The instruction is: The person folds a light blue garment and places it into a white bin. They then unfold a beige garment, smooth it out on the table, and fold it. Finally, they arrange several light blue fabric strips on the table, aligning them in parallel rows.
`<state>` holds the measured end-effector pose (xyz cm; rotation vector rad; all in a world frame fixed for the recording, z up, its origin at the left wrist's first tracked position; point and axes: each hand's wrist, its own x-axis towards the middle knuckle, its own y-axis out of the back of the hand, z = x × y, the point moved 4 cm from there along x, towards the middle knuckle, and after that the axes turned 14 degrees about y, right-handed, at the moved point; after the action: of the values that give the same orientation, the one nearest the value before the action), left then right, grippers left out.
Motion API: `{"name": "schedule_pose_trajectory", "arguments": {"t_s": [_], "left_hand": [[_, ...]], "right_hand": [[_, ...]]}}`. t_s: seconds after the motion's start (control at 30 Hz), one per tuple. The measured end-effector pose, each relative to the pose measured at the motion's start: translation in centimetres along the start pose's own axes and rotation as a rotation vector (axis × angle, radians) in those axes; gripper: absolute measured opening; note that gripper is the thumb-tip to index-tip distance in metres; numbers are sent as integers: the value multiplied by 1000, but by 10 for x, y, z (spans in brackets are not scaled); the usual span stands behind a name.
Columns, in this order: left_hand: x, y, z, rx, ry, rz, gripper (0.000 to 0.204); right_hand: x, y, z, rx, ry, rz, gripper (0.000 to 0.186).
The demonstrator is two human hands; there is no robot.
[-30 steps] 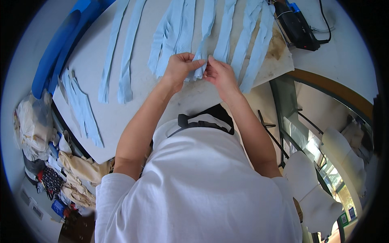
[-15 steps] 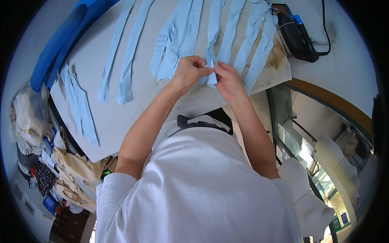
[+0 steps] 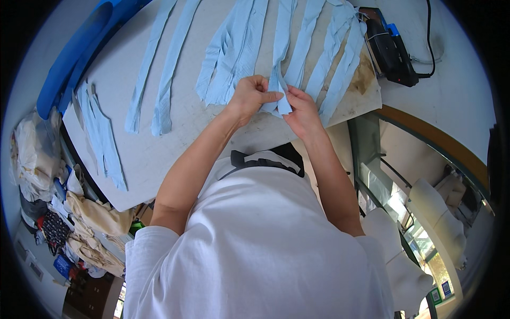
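Observation:
Both of my hands meet at the near end of a light blue fabric strip (image 3: 280, 66) close to the table's front edge. My left hand (image 3: 248, 98) pinches the strip between thumb and fingers from the left. From the right, my right hand (image 3: 303, 110) grips the same end, its fingertips partly behind the cloth. A small flap of the strip hangs below the fingers. Left of my hands lies a bunched stack of blue strips (image 3: 228, 69). More blue strips (image 3: 340, 58) stretch away on the right, and two separate strips (image 3: 171, 80) lie further left.
An iron-like black device (image 3: 390, 50) with a cord stands at the back right of the pale table (image 3: 154, 159). Cut blue pieces (image 3: 104, 138) lie at the table's left corner. Heaped clothes and bags (image 3: 58, 212) are left of it. A blue curved object (image 3: 74, 58) borders the far left.
The strip's end has turned slightly between my fingers, and its flap now swings a little to the right. Both hands keep hold of it.

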<state>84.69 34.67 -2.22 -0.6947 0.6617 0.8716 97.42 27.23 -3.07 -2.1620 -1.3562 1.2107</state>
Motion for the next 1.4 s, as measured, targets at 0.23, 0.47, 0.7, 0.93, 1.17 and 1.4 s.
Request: {"name": "schedule_pose_trajectory", "arguments": {"t_s": [0.23, 0.47, 0.7, 0.93, 1.17, 1.4], "left_hand": [[-5, -5, 6, -38, -9, -14, 21], [-8, -2, 4, -233, 71, -30, 16], [-6, -5, 10, -198, 102, -19, 16], [3, -6, 7, -191, 95, -43, 9], [5, -5, 5, -215, 93, -52, 7], [7, -5, 5, -257, 92, -80, 7]], "right_hand": [[5, 6, -1, -52, 31, -31, 28], [2, 2, -8, -131, 58, -10, 27], [2, 2, -13, -167, 97, -33, 27], [3, 3, -14, -132, 68, 0, 30], [5, 7, -11, -43, 24, -10, 30], [6, 11, -8, -14, -7, -16, 28]]}}
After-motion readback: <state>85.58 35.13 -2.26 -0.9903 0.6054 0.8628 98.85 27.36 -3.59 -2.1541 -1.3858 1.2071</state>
